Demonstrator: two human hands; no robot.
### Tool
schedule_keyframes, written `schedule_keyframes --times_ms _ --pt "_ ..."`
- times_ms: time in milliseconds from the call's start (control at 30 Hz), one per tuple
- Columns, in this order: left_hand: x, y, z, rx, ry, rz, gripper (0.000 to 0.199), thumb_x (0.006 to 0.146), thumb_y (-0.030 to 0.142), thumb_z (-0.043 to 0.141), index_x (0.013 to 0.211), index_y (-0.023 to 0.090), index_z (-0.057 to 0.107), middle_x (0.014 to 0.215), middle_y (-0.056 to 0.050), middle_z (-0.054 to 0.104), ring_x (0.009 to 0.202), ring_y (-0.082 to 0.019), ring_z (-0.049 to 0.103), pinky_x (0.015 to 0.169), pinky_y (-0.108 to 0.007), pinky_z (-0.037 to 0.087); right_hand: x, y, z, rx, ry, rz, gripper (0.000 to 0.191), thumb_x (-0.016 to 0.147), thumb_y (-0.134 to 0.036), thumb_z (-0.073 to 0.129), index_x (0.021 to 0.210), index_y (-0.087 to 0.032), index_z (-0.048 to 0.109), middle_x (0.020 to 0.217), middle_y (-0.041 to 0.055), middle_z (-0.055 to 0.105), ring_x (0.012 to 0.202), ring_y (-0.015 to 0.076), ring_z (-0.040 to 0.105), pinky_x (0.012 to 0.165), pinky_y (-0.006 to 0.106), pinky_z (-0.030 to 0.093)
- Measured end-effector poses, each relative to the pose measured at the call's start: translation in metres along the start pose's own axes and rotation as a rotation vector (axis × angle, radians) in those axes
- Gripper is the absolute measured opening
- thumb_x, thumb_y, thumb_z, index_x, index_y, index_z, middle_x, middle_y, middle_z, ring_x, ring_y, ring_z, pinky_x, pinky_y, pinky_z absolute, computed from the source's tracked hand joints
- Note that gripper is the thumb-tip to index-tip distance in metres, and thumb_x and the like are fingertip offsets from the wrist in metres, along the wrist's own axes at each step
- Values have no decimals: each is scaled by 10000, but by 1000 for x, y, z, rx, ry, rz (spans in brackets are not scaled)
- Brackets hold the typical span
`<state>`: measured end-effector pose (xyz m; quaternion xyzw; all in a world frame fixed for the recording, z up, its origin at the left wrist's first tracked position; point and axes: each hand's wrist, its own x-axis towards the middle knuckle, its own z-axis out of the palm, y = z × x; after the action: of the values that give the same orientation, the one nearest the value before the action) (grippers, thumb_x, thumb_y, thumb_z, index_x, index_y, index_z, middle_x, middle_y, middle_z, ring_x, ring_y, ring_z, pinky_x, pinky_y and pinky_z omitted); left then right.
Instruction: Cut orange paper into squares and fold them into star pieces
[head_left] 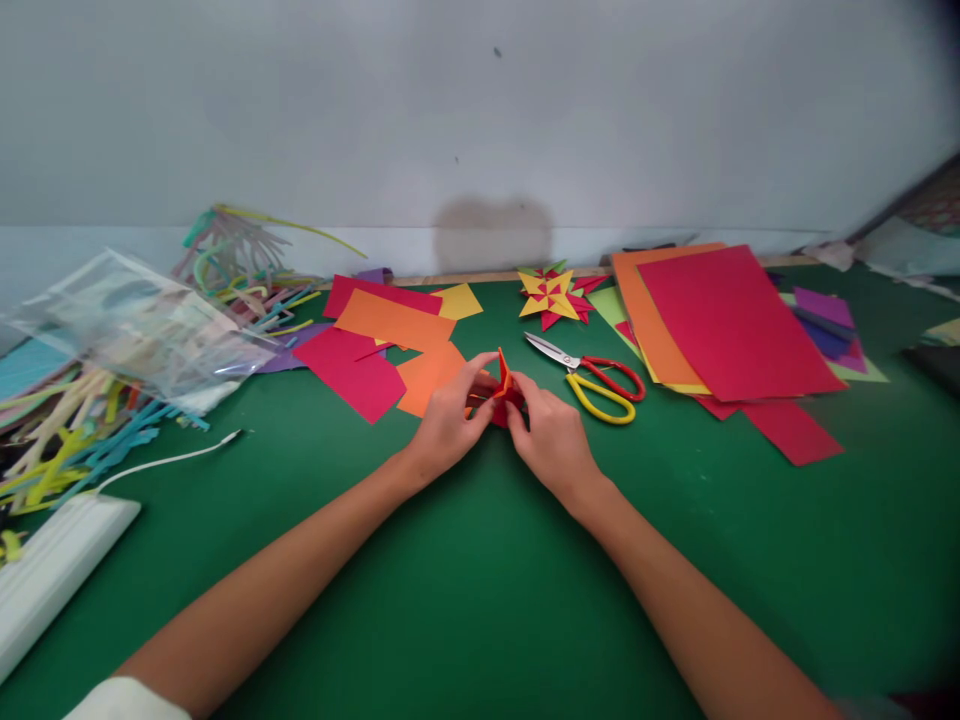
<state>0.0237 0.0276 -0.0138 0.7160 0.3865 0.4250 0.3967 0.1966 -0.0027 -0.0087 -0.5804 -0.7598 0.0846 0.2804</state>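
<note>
Between my two hands, over the middle of the green table, is a small folded paper piece (pixel 503 380) in orange and red, with one orange point sticking up. My left hand (pixel 455 415) pinches its left side with thumb and fingers. On the other side my right hand (pixel 551 432) grips it in the same way, so the fingers hide much of its lower part. Scissors (pixel 577 362) with one red and one yellow handle lie partly spread, just right of my hands. Behind them rest folded paper stars (pixel 551 296) in yellow, red and green.
Red, orange and yellow paper pieces (pixel 394 318) lie behind my left hand. Large coloured sheets (pixel 739 320) are stacked at the right. Pipe cleaners (pixel 82 430), a clear plastic bag (pixel 142 315), a white cable (pixel 165 461) and a white power strip (pixel 67 570) crowd the left. A wall rises behind.
</note>
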Motion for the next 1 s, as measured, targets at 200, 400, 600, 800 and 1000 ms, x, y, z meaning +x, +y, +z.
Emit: schedule_keyframes --times_ms 200,400,600,800,1000 --pt "0 0 1 12 3 24 557 948 142 577 1477 263 449 1114 -71 703 978 -186 716 864 -339 630 0 -5 0 -83 1 13 519 988 -235 479 1486 -91 461 1003 190 753 863 317 725 700 377 533" --pt "-1 2 2 46 3 22 530 954 166 592 1462 257 469 1080 -70 729 963 -191 725 862 -336 621 -1 -7 2 -97 37 18 454 984 -269 489 1402 -98 539 941 172 758 829 309 726 665 351 517" --pt "-2 1 3 89 7 34 515 958 141 568 1451 255 468 1157 -70 721 1008 -188 725 936 -361 599 1 -8 2 -26 20 79 457 950 -252 530 1384 -110 553 926 151 775 764 293 730 654 343 508" --pt "-2 2 1 121 24 59 507 949 128 578 1432 246 478 1159 -72 725 995 -188 727 963 -375 583 1 -9 2 39 36 90 443 950 -258 544 1376 -135 558 953 146 776 830 297 739 714 355 523" --pt "-1 3 4 148 48 55 507 935 104 571 1417 237 488 1106 -60 713 937 -168 715 909 -331 580 1 -8 2 -5 39 89 442 947 -251 554 1369 -121 568 968 151 777 830 301 740 703 353 525"
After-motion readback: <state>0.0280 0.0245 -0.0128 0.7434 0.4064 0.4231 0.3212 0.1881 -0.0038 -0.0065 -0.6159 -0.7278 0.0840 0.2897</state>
